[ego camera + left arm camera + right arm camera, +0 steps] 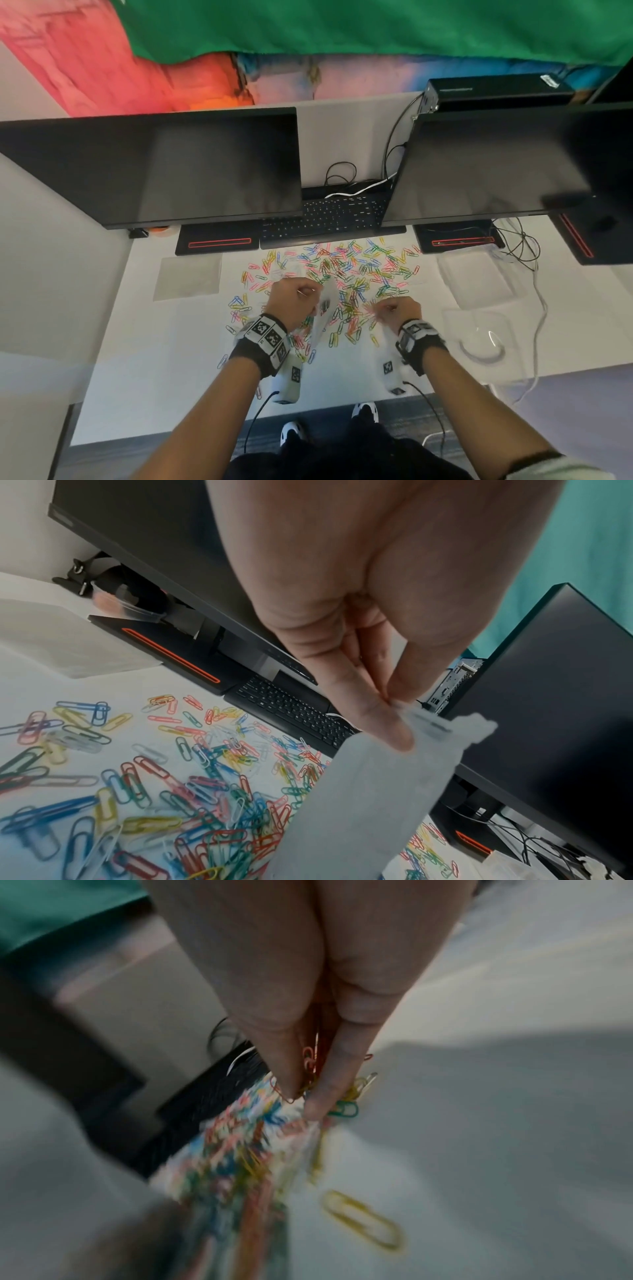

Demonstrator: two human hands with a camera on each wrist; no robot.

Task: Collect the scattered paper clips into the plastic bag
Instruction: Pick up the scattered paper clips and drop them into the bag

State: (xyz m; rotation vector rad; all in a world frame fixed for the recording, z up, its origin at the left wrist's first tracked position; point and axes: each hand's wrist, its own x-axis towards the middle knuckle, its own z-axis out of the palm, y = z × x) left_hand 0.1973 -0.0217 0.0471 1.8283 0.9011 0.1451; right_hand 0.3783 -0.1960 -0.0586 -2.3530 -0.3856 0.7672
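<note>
Our left hand [359, 631] pinches the plastic bag [369, 799] at its top edge. Our right hand [308, 1001] pinches a small bunch of paper clips [310, 1058] above the scattered pile [346, 274] on the desk [164, 349].

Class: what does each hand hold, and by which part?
Left hand pinches the plastic bag at its top edge. Right hand pinches a bunch of paper clips between its fingertips.

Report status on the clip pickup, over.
Left hand pinches the plastic bag by its top. Right hand grips a bunch of paper clips. Most clips still scattered.
</note>
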